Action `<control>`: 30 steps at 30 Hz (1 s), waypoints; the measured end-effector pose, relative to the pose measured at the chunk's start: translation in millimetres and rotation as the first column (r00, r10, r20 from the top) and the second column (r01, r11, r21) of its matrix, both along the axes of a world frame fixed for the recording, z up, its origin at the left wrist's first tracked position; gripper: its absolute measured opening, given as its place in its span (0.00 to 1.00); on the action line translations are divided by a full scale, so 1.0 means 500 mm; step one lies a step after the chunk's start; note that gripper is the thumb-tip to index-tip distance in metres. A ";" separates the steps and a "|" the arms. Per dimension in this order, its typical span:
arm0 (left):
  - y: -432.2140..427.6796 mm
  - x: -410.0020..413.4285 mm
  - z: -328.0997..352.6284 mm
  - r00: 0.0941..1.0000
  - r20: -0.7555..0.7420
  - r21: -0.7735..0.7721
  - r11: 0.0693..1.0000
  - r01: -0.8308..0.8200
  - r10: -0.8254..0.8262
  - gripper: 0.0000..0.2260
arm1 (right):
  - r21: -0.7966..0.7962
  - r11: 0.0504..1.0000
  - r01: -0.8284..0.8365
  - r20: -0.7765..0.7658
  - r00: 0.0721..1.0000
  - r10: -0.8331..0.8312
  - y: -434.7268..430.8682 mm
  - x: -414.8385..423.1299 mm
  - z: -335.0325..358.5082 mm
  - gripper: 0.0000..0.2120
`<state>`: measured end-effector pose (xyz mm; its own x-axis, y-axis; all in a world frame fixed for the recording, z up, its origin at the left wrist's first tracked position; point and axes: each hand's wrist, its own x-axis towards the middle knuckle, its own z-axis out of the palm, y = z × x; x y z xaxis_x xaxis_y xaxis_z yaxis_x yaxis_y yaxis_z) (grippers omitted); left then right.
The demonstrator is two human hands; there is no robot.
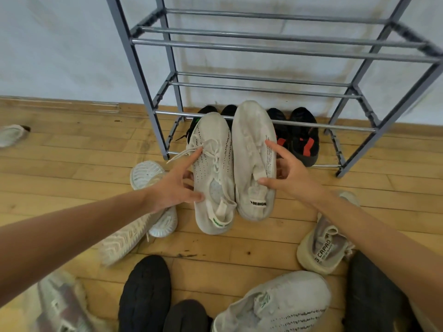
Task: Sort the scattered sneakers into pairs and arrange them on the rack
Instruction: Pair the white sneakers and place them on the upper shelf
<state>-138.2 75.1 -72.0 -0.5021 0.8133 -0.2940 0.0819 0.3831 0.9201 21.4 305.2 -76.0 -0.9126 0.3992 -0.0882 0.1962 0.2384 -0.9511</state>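
I hold two off-white knit sneakers side by side, toes pointing at the grey metal rack [153, 111]. My left hand [175, 185] grips the left sneaker [213, 173] by its side, index finger on the laces. My right hand [290, 173] grips the right sneaker [254, 159], thumb at its collar. Both shoes hang in front of the rack's lowest tier. On that tier stand a black pair [215, 110] and a black pair with red marks [302, 137], partly hidden behind the held shoes.
Loose sneakers lie on the wooden floor: two white ones sole-up [146, 176] at left, a beige "CAPAD" one [323, 245] at right, a white one [275, 305] and black ones [146, 293] near me, one [12, 135] far left. The upper rack tiers [263, 47] hold nothing.
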 end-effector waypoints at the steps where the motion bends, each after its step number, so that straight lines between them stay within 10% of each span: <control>1: 0.002 0.000 -0.003 1.000 0.008 0.001 1.000 -0.006 0.006 0.49 | 0.000 1.000 -0.002 0.002 1.000 0.002 0.002 -0.001 0.001 0.43; 19: -0.017 0.051 -0.209 0.945 0.323 -0.266 0.955 0.134 -0.043 0.48 | -0.024 0.983 -0.181 0.384 0.906 0.177 -0.017 0.066 -0.239 0.43; 27: 0.002 0.046 -0.182 0.947 0.320 -0.376 0.915 0.149 -0.023 0.49 | 0.377 0.582 -0.721 0.838 0.533 0.117 -0.007 -0.051 -0.140 0.36; 30: -0.019 0.051 -0.167 0.962 0.271 -0.331 0.936 0.120 -0.027 0.48 | 0.505 0.515 -0.693 0.748 0.649 0.139 -0.026 -0.121 -0.038 0.19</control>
